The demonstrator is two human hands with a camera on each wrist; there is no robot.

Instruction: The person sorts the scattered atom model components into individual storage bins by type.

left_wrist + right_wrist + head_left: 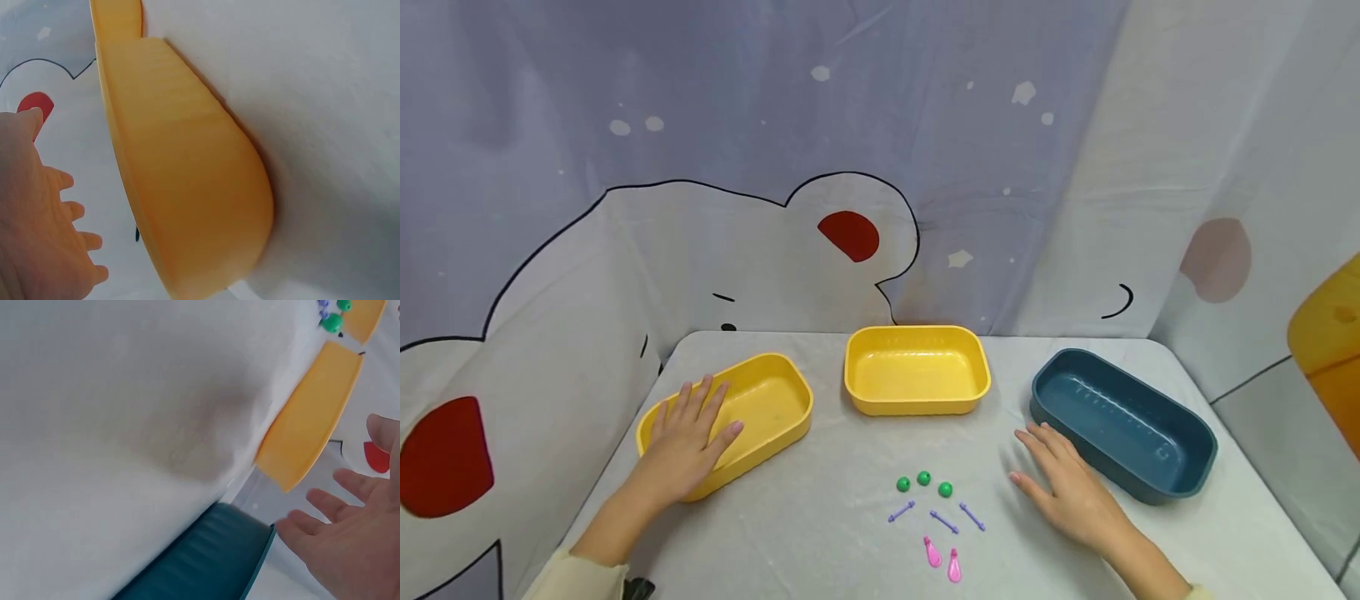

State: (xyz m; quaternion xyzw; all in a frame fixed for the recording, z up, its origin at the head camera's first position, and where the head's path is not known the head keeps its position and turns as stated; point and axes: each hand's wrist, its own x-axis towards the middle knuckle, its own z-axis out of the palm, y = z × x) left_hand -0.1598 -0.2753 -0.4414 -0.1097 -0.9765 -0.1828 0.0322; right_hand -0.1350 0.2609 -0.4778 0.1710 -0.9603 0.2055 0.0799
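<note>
My left hand (681,446) hovers over the near-left part of a yellow bin (790,433), fingers spread and holding nothing. In the left wrist view that hand (44,219) appears above the rim of the bin (187,169). My right hand (1071,492) is just left of a dark blue bin (1150,492), fingers extended and nothing in its grasp. Between the hands lie three green beads (923,478), three purple rods with knobbed ends (943,522) and two pink drop-shaped pieces (954,567).
A second yellow bin (917,407) stands at the back middle of the white-covered table (820,533). Printed cloth (760,258) hangs behind the table and along its sides. A small dark object (638,588) shows beside the left sleeve.
</note>
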